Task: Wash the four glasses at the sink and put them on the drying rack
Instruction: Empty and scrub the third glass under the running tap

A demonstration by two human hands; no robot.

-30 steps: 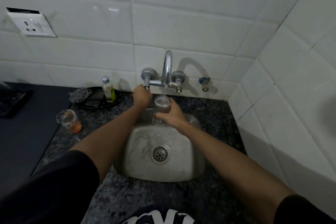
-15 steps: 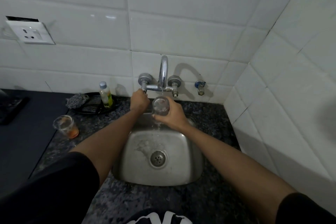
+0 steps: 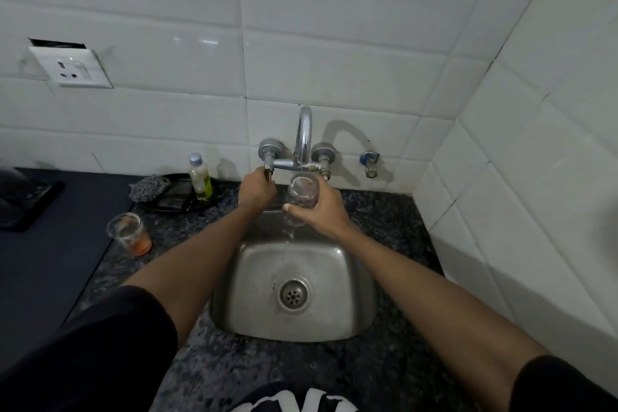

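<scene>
I tip the clear round drinking glass (image 3: 302, 196) in my right hand (image 3: 321, 211) more toward me now, and water spills out of it and runs down into the shiny steel sink (image 3: 351, 278). My head lifts a bit, so more of the white wall tiles (image 3: 334, 10) show.

A dark speckled stone counter (image 3: 384, 221) is running along the white tiled wall, holding a steel sink (image 3: 337, 264) set into it. On its left part a clear cup (image 3: 128, 233) with orange dregs is standing upright, and behind it a black tray (image 3: 180, 202) is lying, carrying a small bottle (image 3: 199, 176) and a grey scrubber (image 3: 149, 188). A dark mat (image 3: 40, 264) is covering the counter's left stretch
</scene>
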